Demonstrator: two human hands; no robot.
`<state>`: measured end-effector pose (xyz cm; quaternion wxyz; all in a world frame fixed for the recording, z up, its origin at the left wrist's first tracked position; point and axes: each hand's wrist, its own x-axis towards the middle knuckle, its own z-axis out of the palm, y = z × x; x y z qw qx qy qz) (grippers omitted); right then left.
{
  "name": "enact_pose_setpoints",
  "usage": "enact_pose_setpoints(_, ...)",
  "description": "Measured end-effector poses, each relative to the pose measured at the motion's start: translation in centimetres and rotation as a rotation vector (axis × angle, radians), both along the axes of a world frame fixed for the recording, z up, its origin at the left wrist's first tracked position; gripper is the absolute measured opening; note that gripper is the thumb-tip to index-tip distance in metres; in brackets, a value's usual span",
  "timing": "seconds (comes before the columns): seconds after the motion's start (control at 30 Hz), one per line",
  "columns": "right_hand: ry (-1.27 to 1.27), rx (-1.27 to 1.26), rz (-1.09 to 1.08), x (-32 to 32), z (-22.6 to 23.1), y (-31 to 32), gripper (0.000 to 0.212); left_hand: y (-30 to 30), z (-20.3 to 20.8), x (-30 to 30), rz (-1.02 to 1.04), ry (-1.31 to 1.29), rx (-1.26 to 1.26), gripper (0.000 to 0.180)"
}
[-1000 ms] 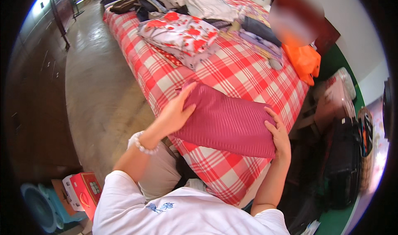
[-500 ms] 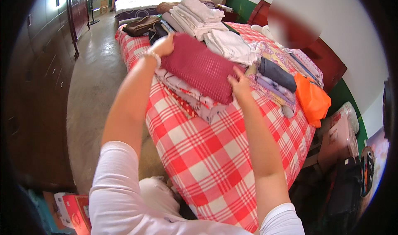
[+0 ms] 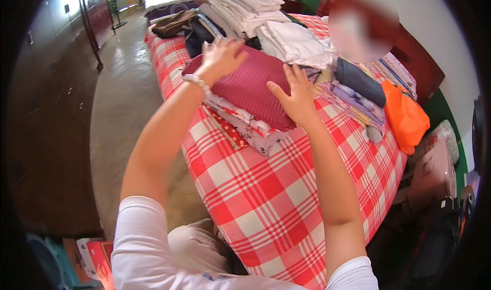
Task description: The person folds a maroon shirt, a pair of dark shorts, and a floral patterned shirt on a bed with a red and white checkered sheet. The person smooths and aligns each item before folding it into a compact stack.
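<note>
A folded maroon ribbed garment [image 3: 255, 85] lies on top of a stack of patterned folded clothes [image 3: 255, 134] on the red-and-white checked bed cover [image 3: 271, 198]. My left hand [image 3: 221, 61], with a pale beaded bracelet at the wrist, is over the garment's far left part, fingers spread. At the garment's right edge, my right hand [image 3: 297, 97] has its fingers stretched apart. Neither hand grips the cloth; whether the fingertips touch it is hard to tell.
Beyond the stack sit folded white clothes [image 3: 292, 44] and dark bags [image 3: 176, 25]. To the right are a dark grey folded cloth [image 3: 359, 81] and an orange bag [image 3: 405, 117]. A dark wardrobe [image 3: 51, 121] stands left, across a strip of floor [image 3: 118, 101].
Both hands have let go of the maroon garment, which now rests on the stack. My left hand has moved right over the cloth, and its fingers have opened out.
</note>
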<state>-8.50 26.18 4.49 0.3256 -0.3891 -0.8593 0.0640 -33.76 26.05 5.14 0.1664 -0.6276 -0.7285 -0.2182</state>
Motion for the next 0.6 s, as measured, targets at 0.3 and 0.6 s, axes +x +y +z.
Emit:
enact_pose_setpoints(0.3,-0.291,-0.312,0.135,-1.3,-3.0,2.4,0.08,0.4,-2.0,2.7,0.148,0.296,-0.368,0.057)
enact_pose_setpoints(0.6,0.189,0.295,-0.221,18.6,-7.0,9.7,0.025,-8.5,-3.1,26.3,-0.603,-0.467,0.532,0.043)
